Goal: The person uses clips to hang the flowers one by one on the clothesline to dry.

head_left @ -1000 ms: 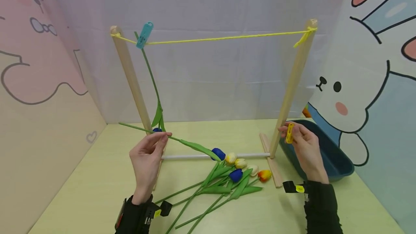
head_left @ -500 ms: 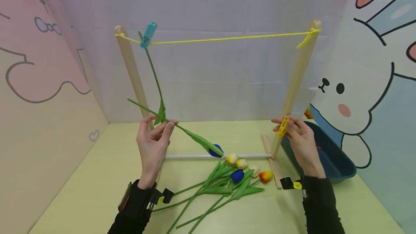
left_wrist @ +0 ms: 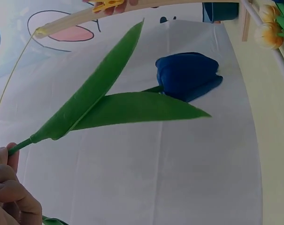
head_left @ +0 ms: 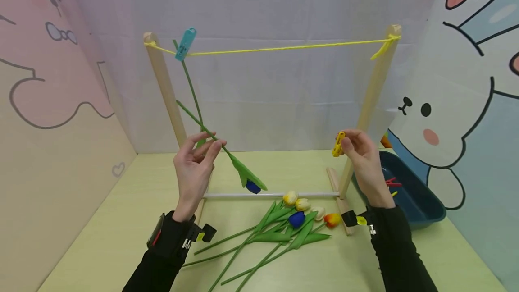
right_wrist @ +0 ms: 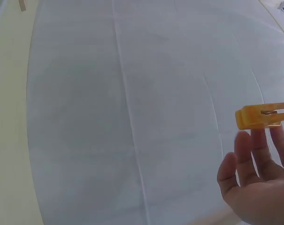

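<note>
My left hand (head_left: 194, 170) pinches the green stem of a blue artificial tulip (left_wrist: 188, 77). In the head view its bloom tilts down to the right and its stem end points up to the left. My right hand (head_left: 362, 163) holds a yellow clothespin (head_left: 338, 144) in its fingertips, in front of the right wooden post. Above them a yellow string (head_left: 284, 48) stretches between two posts. A teal clothespin (head_left: 185, 44) clamps another tulip stem (head_left: 190, 84) to the string near its left end; that flower's bloom is hidden behind my left hand.
Several tulips with blue, yellow-white and orange blooms (head_left: 332, 220) lie on the table. Wooden posts (head_left: 164, 89) stand left and right, joined low by a white rod (head_left: 243, 196). A dark blue-green basin (head_left: 425, 202) at the right holds red and yellow clothespins.
The left hand has risen and moved slightly right, the held tulip turning so its bloom hangs lower. The right hand with the yellow clothespin has moved up and left.
</note>
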A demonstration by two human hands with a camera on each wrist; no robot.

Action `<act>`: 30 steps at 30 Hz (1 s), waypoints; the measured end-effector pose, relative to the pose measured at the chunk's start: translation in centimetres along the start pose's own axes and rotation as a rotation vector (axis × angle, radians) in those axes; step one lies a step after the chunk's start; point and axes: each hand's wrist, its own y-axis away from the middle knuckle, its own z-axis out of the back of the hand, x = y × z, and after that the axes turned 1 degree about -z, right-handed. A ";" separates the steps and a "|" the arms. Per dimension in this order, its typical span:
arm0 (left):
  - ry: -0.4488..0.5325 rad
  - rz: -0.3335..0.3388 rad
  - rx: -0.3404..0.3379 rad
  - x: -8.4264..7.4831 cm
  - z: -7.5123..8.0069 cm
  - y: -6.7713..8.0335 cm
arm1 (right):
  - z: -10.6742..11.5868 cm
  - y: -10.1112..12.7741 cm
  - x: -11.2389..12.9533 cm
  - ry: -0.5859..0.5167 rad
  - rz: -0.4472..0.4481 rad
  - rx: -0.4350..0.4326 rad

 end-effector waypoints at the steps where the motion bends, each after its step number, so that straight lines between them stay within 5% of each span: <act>1: -0.012 0.007 -0.003 -0.1 -0.1 -0.2 | -0.4 -0.2 0.2 0.005 0.005 -0.019; 13: -0.100 -0.001 -0.019 -1.1 -0.3 -3.0 | -3.9 -2.9 2.0 0.131 0.136 -0.042; 21: -0.133 -0.011 -0.019 -1.2 -0.5 -4.1 | -5.7 -4.9 3.6 0.262 0.125 0.001; 30: -0.181 -0.041 -0.018 -1.6 -0.5 -5.0 | -8.1 -7.2 6.5 0.249 0.224 0.066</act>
